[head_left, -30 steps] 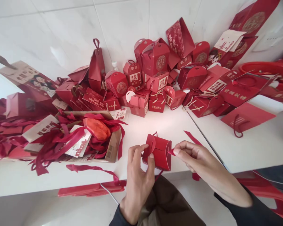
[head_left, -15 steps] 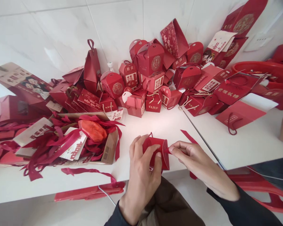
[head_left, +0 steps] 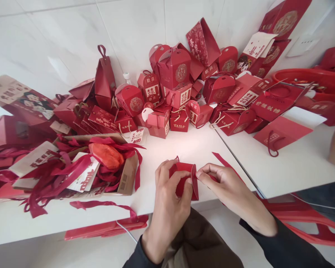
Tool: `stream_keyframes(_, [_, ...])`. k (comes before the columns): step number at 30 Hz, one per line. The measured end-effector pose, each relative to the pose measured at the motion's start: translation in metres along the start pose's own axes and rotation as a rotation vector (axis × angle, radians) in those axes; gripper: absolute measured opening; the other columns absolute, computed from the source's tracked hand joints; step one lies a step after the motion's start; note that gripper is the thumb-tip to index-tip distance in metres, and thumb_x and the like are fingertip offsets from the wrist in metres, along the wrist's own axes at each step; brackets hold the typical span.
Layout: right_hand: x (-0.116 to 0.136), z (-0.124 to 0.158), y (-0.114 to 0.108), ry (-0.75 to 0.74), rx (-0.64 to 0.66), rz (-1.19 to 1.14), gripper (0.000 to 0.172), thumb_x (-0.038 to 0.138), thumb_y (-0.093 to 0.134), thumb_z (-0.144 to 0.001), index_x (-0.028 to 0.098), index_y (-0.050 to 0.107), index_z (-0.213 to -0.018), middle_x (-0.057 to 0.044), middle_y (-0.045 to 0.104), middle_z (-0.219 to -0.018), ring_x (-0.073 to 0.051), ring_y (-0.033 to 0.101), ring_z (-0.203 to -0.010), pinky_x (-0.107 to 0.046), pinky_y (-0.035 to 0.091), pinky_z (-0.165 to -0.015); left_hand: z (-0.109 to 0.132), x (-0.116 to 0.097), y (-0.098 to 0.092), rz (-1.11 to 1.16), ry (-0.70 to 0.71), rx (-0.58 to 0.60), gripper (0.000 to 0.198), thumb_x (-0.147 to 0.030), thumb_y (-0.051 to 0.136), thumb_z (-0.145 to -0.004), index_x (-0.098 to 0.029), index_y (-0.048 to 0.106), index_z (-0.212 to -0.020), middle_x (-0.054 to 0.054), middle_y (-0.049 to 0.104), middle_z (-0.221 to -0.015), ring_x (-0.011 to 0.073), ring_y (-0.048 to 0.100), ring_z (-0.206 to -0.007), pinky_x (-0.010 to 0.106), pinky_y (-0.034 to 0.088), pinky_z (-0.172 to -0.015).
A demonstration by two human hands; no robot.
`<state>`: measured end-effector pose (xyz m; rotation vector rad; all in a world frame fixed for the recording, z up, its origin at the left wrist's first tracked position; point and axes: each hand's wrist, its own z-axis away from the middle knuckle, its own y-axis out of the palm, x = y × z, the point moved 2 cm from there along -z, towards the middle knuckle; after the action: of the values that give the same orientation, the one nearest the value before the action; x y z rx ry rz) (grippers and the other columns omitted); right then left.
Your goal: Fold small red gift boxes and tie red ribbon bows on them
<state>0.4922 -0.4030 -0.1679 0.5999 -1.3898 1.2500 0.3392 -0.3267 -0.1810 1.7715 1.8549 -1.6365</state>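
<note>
At the near edge of the table, a small red gift box lies in my left hand. The fingers of that hand wrap over its left side and thumb and forefinger press on its top. My right hand is closed in a pinch at the box's rounded right flap. Red ribbon shows at its fingertips and under its fingers, close to the flap's hole. A length of red ribbon stretches out on the table behind the right hand. The box's underside and part of the ribbon are hidden by my hands.
A cardboard box full of red ribbons and cards stands at left. A loose ribbon lies before it. Several finished-looking gift boxes are piled against the wall. A red basin and an open red box stand at right.
My right fingertips have shifted slightly left, closer against the flap, and less ribbon shows between them and the box. The left hand keeps its grip. The whole view has shifted a little.
</note>
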Motion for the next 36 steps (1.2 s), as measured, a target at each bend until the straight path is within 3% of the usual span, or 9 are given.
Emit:
stream_keyframes(5, [0.004,0.002,-0.002,0.061,0.019,-0.084,0.029,0.045,0.056,-0.097,0.022,0.067,-0.083,0.006,0.042,-0.059,-0.010,0.026,-0.046,-0.025,0.023,-0.040,-0.001,0.000,0.000,0.015,-0.020,-0.006,0.016,-0.018,0.057,-0.096,-0.024,0.070,-0.103,0.010,0.058,-0.126,0.0280,0.052,-0.123,0.049,0.050,-0.101])
stream_keyframes(8, [0.004,0.002,-0.002,0.094,0.037,-0.132,0.030,0.045,0.057,-0.096,0.021,0.065,-0.080,0.007,0.034,-0.058,-0.010,0.027,-0.048,-0.023,0.025,-0.040,0.000,0.000,0.000,0.018,-0.031,-0.009,0.015,-0.018,0.057,-0.096,-0.024,0.070,-0.102,0.010,0.059,-0.126,0.0280,0.052,-0.123,0.049,0.050,-0.101])
stream_keyframes(22, [-0.001,0.001,-0.005,0.106,-0.009,-0.075,0.029,0.044,0.057,-0.092,0.022,0.062,-0.074,0.008,0.024,-0.054,-0.010,0.020,-0.044,-0.024,0.016,-0.037,0.002,0.003,0.000,0.023,-0.037,0.003,0.016,-0.019,0.056,-0.097,-0.024,0.070,-0.102,0.010,0.058,-0.128,0.0277,0.050,-0.125,0.049,0.049,-0.102])
stream_keyframes(32, [0.004,0.002,0.004,0.089,0.058,-0.082,0.033,0.048,0.054,-0.097,0.022,0.066,-0.078,0.007,0.033,-0.054,-0.011,0.028,-0.045,-0.025,0.025,-0.041,0.001,0.002,0.004,0.035,-0.041,-0.014,0.013,-0.018,0.058,-0.095,-0.023,0.070,-0.095,0.010,0.060,-0.126,0.0279,0.052,-0.125,0.049,0.049,-0.102])
stream_keyframes(34, [0.002,0.002,0.005,0.061,0.046,-0.038,0.033,0.049,0.054,-0.098,0.023,0.066,-0.081,0.005,0.046,-0.058,-0.013,0.041,-0.049,-0.026,0.036,-0.046,0.001,0.003,0.003,0.038,-0.061,-0.028,0.012,-0.019,0.058,-0.095,-0.023,0.069,-0.092,0.010,0.059,-0.126,0.0269,0.053,-0.125,0.047,0.050,-0.101])
stream_keyframes(36, [0.003,0.001,0.004,-0.053,-0.060,0.051,0.029,0.048,0.055,-0.099,0.024,0.069,-0.095,-0.002,0.064,-0.082,-0.019,0.060,-0.072,-0.031,0.051,-0.067,0.002,0.003,0.000,0.046,-0.085,-0.066,0.011,-0.021,0.057,-0.097,-0.023,0.067,-0.093,0.009,0.057,-0.130,0.0254,0.053,-0.127,0.045,0.049,-0.103])
